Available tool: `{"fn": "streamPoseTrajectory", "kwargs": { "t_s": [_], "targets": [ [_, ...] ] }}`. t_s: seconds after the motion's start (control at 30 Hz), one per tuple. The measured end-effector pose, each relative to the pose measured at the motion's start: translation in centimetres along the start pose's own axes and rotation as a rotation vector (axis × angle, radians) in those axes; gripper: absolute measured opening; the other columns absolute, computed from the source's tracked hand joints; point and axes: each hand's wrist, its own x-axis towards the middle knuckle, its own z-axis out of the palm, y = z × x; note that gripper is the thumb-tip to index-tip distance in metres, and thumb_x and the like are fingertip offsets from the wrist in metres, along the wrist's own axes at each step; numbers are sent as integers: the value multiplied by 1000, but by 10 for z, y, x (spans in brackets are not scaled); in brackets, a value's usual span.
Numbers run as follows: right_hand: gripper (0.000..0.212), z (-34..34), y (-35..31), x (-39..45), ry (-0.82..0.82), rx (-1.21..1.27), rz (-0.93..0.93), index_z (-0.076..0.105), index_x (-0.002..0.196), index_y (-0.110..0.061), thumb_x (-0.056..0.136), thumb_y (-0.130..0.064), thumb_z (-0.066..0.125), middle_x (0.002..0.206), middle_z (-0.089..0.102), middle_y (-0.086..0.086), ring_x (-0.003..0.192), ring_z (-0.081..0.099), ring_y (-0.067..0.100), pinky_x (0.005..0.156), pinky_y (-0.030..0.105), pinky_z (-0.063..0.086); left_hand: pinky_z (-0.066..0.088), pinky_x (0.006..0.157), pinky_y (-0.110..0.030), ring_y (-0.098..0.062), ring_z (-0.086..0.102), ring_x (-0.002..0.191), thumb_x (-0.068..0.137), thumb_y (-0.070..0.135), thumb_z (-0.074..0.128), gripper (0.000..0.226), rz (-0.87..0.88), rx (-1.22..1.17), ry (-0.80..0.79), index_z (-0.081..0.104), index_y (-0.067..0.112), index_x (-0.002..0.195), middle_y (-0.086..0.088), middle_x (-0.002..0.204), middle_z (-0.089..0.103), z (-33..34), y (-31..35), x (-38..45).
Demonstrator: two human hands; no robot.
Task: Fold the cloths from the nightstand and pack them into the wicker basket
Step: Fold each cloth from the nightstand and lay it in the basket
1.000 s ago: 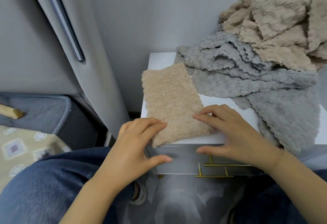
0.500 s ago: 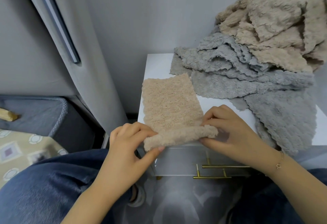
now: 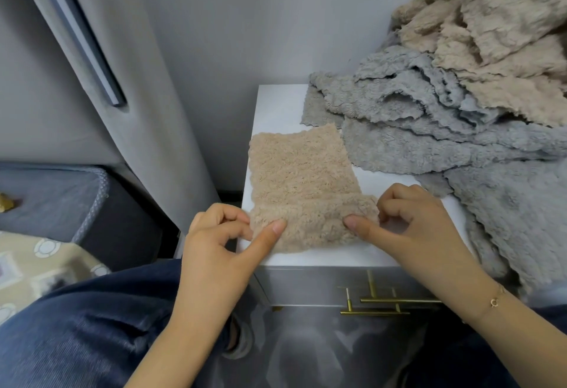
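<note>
The beige cloth (image 3: 302, 179) lay on the near left part of the white nightstand (image 3: 276, 105), its near edge turned up and over. The left hand (image 3: 221, 243) pinched that rolled edge at its left corner, and the right hand (image 3: 408, 228) pinched its right corner. Just right of the cloth sprawled a heap of grey cloths (image 3: 429, 130), with more beige cloths (image 3: 491, 28) piled behind. Left of the nightstand hung a grey curtain (image 3: 147, 111).
</note>
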Motion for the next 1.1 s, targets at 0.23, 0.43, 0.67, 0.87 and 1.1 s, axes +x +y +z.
{"fn": "streamPoseTrajectory", "kwargs": {
  "t_s": [0.23,0.43,0.67,0.87,1.1],
  "targets": [
    [45,1,1,4,49,-143,-5,47,64,-33,69,-74,64,71,50,-13,75,47,6,71,32,38,38,84,-17,-8,54,96,69,64,72,40,-3,62,76,59,27,57,12,88,56,1,-4,3],
    [31,-2,-6,3,-15,-144,-250,63,108,-21,87,-44,63,112,50,-7,102,49,10,91,22,40,37,90,-9,-5,53,104,82,47,72,27,191,123,46,63,34,104,16,108,52,-4,-2,5],
    [40,-8,-2,1,-165,-262,-446,64,124,-14,95,-40,53,127,57,-3,123,50,16,105,30,38,39,106,-34,7,48,124,96,41,50,34,402,222,-129,64,28,124,22,128,59,-5,-8,4],
    [61,-10,-1,-6,-280,-218,-363,56,133,-22,85,-60,55,130,50,-14,122,41,-1,106,5,20,29,109,-26,4,43,126,76,74,57,71,421,310,-252,52,32,133,23,133,50,-8,-11,-1],
    [54,-18,4,-14,-298,-151,-394,62,124,-25,80,-56,63,119,57,-15,113,51,4,99,15,35,16,106,-12,2,43,120,79,60,62,69,567,441,-268,38,37,140,22,126,50,-10,-12,-15]
  ]
}}
